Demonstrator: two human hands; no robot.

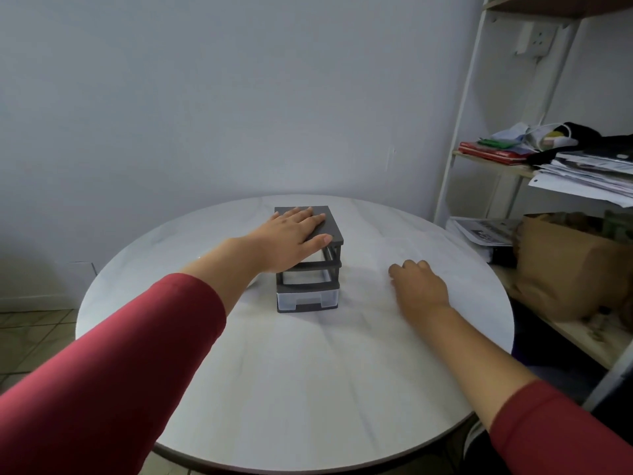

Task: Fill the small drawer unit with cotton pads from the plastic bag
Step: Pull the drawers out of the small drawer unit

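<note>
A small dark grey drawer unit (308, 289) stands near the middle of the round white table (308, 371). Its two upper slots look open and hollow; a clear drawer with a dark handle sits in the bottom slot. My left hand (291, 234) lies flat on the unit's top, fingers straight, thumb over the front edge. My right hand (419, 287) rests on the tabletop to the right of the unit, fingers loosely curled, holding nothing. No plastic bag or cotton pads are in view.
A white shelf rack (459, 159) stands to the right with papers, a red book (493, 154) and a brown paper bag (568, 265). A wall is close behind the table. Tiled floor shows at the left.
</note>
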